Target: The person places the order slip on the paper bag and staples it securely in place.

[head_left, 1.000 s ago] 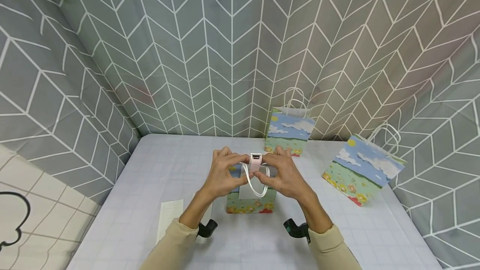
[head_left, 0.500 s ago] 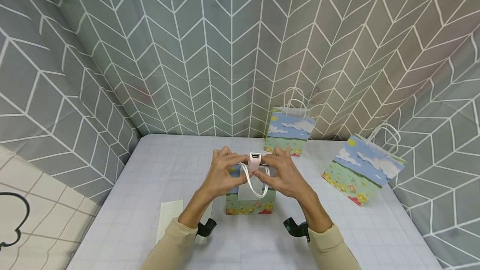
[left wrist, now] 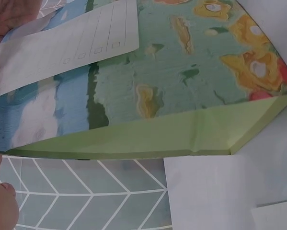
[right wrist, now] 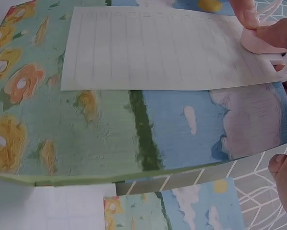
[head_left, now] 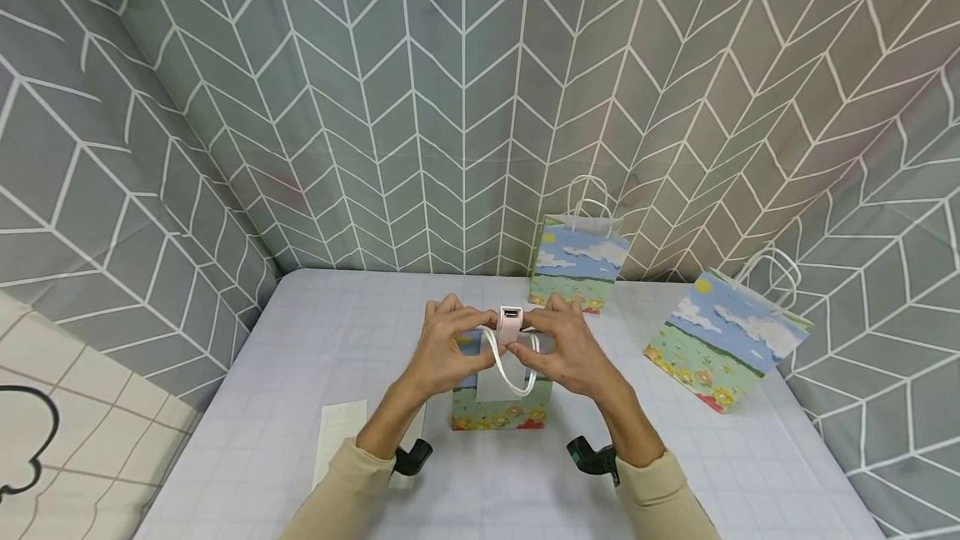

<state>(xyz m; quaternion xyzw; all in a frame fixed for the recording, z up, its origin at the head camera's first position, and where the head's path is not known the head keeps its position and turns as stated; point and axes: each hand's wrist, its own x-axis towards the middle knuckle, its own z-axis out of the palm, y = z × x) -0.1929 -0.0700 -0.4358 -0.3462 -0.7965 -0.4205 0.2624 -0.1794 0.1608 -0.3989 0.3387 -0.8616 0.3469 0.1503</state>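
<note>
A small pink-and-white stapler [head_left: 510, 325] stands between my two hands at the top edge of a flowered paper gift bag [head_left: 498, 417]. My left hand [head_left: 442, 348] pinches it from one side between thumb and fingers. From the other side, my right hand [head_left: 566, 348] pinches it too. A ruled paper slip [right wrist: 167, 52] lies flat against the front of the bag, its upper end under the stapler's pink base [right wrist: 258, 43]. White cord handles [head_left: 521, 386] droop over the slip. The stapler's jaws are hidden by my fingers.
A matching gift bag [head_left: 581, 261] stands at the back of the table, and another gift bag [head_left: 723, 340] is at the right. Paper slips [head_left: 340, 432] lie at the left, partly under my left forearm. A patterned curtain [head_left: 465, 107] closes off the back.
The bag and slip have shifted very slightly toward me. Both hands keep the same pinch on the stapler.
</note>
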